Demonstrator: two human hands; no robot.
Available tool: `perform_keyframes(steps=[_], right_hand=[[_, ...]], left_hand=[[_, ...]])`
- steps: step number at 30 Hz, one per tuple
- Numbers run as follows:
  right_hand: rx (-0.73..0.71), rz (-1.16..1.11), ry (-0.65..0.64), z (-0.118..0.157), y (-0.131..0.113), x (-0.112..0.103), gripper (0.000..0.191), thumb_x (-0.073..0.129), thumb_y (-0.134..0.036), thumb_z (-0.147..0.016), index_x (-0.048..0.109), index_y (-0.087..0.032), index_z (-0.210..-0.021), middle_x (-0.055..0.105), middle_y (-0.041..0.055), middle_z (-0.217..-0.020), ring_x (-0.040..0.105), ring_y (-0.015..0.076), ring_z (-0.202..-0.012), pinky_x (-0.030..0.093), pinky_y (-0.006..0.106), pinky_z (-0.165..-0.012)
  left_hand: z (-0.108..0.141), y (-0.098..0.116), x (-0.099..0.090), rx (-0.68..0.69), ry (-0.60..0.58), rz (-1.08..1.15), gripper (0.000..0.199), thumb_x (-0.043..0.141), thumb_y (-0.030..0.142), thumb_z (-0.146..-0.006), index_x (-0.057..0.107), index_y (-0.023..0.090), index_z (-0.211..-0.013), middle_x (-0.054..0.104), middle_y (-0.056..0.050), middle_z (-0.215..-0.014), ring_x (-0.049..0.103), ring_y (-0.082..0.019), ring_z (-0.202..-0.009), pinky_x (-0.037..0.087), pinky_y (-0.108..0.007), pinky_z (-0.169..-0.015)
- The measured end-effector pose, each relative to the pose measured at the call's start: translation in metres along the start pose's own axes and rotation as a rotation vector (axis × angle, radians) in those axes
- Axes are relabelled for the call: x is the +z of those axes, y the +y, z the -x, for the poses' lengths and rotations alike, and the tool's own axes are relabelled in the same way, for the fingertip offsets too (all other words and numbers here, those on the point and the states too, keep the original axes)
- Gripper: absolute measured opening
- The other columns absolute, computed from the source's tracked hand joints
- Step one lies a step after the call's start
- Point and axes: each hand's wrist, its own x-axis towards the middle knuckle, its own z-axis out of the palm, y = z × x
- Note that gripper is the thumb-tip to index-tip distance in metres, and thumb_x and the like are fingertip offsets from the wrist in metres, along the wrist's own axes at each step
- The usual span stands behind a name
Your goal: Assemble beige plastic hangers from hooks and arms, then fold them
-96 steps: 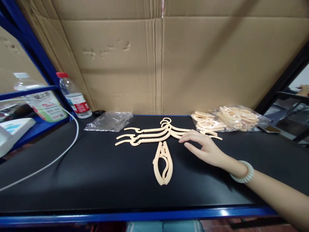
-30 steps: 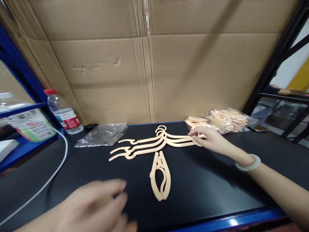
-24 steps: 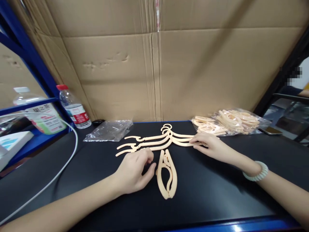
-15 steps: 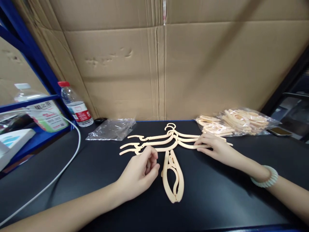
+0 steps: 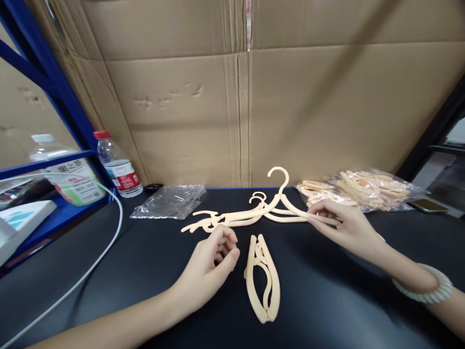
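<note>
A cream plastic folding clothes hanger [image 5: 280, 196] is tilted up, its hook raised above the table and its arms spread. My right hand [image 5: 343, 225] pinches the end of its right arm between thumb and fingers. Beneath it, other unfolded hangers [image 5: 285, 219] lie overlapped, partly covered by the raised one. Nearer to me a folded hanger [image 5: 275, 283] lies flat, its arms closed together. Just left of this folded hanger my left hand [image 5: 212, 261] rests loosely curled, with nothing seen in it.
Clear bags of folded hangers [image 5: 370, 190] lie at the back right, beside a phone [image 5: 428, 207]. An empty clear bag [image 5: 169, 201] and a water bottle [image 5: 121, 172] are at the back left. A white cable [image 5: 118, 228] crosses the left side. Cardboard [image 5: 181, 145] stands behind.
My right hand has taken hold of the front hanger's right arm and lifted it, moving it right and tipping its hook upward. My left hand has stayed nearly still.
</note>
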Motion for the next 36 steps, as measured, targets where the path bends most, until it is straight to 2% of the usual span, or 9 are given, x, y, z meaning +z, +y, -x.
perform_keyframes(steps=[3,9,11,19,22,26,30,33,36], right_hand=[[0.015,-0.015,0.085,-0.001,0.000,-0.003,0.011,0.056,-0.033,-0.088,0.060,-0.023,-0.087,0.067,0.0034,-0.079,0.059,0.0181,-0.063,0.047,0.030,-0.056],[-0.015,-0.032,0.118,0.000,-0.003,-0.003,0.007,0.058,-0.029,-0.088,0.060,-0.023,-0.093,0.067,0.0047,-0.085,0.062,0.0199,-0.070,0.048,0.032,-0.060],[-0.046,-0.016,0.098,0.001,-0.005,-0.002,0.006,0.057,-0.027,-0.088,0.059,-0.024,-0.093,0.066,0.0035,-0.082,0.061,0.0180,-0.067,0.048,0.030,-0.058],[-0.134,0.014,0.012,0.006,-0.011,0.007,0.011,0.057,-0.025,-0.089,0.058,-0.024,-0.099,0.068,0.0044,-0.086,0.063,0.0167,-0.067,0.048,0.027,-0.057],[-0.171,-0.011,-0.021,0.007,-0.015,0.009,0.010,0.056,-0.022,-0.089,0.059,-0.023,-0.099,0.068,0.0045,-0.085,0.062,0.0156,-0.066,0.048,0.026,-0.057],[-0.196,-0.031,-0.048,0.005,-0.019,0.009,0.015,0.053,-0.018,-0.091,0.061,-0.023,-0.104,0.068,0.0043,-0.088,0.063,0.0144,-0.070,0.049,0.026,-0.062],[-0.268,0.049,-0.002,0.004,-0.017,0.006,0.017,0.053,-0.017,-0.092,0.062,-0.022,-0.106,0.069,0.0048,-0.091,0.063,0.0172,-0.082,0.050,0.030,-0.074],[-0.263,0.192,0.073,0.006,-0.015,0.003,0.010,0.058,-0.023,-0.092,0.064,-0.022,-0.099,0.070,0.0038,-0.086,0.062,0.0192,-0.079,0.048,0.033,-0.075],[-0.204,0.346,0.185,0.009,-0.015,0.003,0.011,0.061,-0.031,-0.090,0.065,-0.020,-0.090,0.072,0.0030,-0.082,0.064,0.0190,-0.072,0.046,0.031,-0.070]], left_hand=[[-0.002,0.002,0.000,-0.019,0.030,0.058,0.013,0.049,0.034,-0.092,0.046,0.022,-0.093,0.055,0.000,-0.082,0.057,-0.014,-0.072,0.048,-0.026,-0.059],[-0.008,0.005,0.001,-0.070,0.361,0.262,0.038,0.056,0.043,-0.088,0.038,0.024,-0.115,0.048,-0.007,-0.120,0.061,-0.016,-0.082,0.055,-0.030,-0.063],[-0.008,0.004,0.001,-0.065,0.398,0.270,0.036,0.053,0.044,-0.090,0.039,0.024,-0.116,0.045,-0.007,-0.126,0.063,-0.014,-0.081,0.055,-0.031,-0.068],[-0.002,0.001,0.002,0.027,0.200,0.195,0.065,0.057,0.034,-0.090,0.020,0.034,-0.142,0.048,-0.007,-0.126,0.061,-0.016,-0.090,0.053,-0.032,-0.079],[-0.002,0.002,0.002,0.011,0.126,0.124,0.062,0.057,0.033,-0.089,0.027,0.030,-0.143,0.055,-0.005,-0.114,0.060,-0.016,-0.087,0.051,-0.031,-0.079],[-0.005,0.001,-0.001,-0.002,0.083,0.065,0.040,0.052,0.037,-0.091,0.048,0.024,-0.128,0.060,-0.002,-0.089,0.052,-0.013,-0.065,0.046,-0.025,-0.062],[-0.007,0.002,-0.004,0.008,0.061,0.030,0.022,0.049,0.038,-0.092,0.057,0.020,-0.102,0.059,0.000,-0.080,0.049,-0.011,-0.060,0.041,-0.025,-0.061],[-0.009,0.005,-0.005,0.005,0.061,0.014,0.028,0.046,0.040,-0.094,0.056,0.018,-0.080,0.057,0.000,-0.075,0.049,-0.011,-0.061,0.040,-0.026,-0.064],[-0.010,0.007,-0.004,0.000,0.055,0.047,0.029,0.044,0.040,-0.094,0.056,0.018,-0.080,0.056,0.000,-0.075,0.049,-0.012,-0.061,0.041,-0.026,-0.065]])
